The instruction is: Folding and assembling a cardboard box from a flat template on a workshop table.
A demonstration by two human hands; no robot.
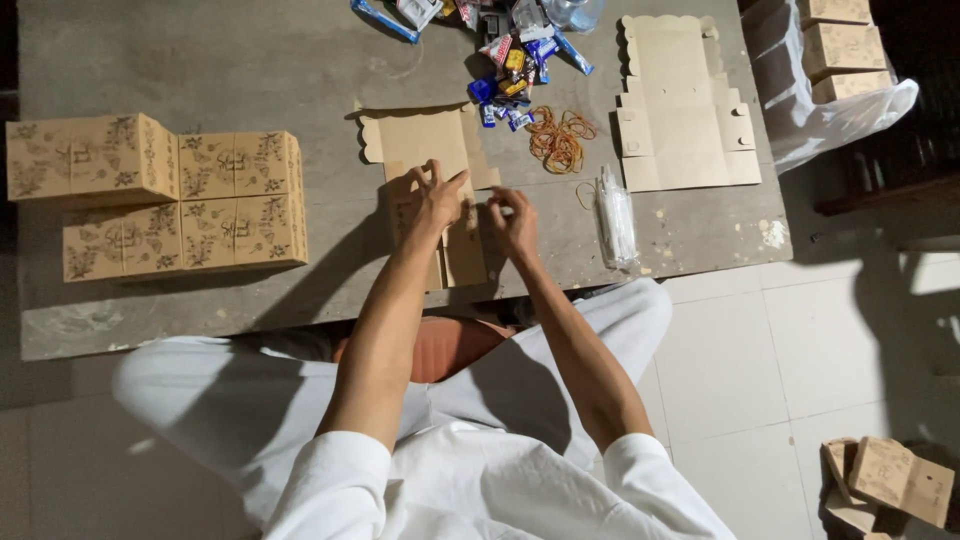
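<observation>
Flat cardboard box blank (430,150) under both hands; left hand (436,200) fingers spread, pressing panel; right hand (514,222) fingers pinched on flap edge; rubber bands (556,138) beyond fingertips.

Four folded printed boxes (155,195) at left; two flat box blanks (683,105) on table; three boxes in bag (842,50).

A low grey table (200,60) stands on a floor of big white tiles (740,370). Bright light falls on the right.
</observation>
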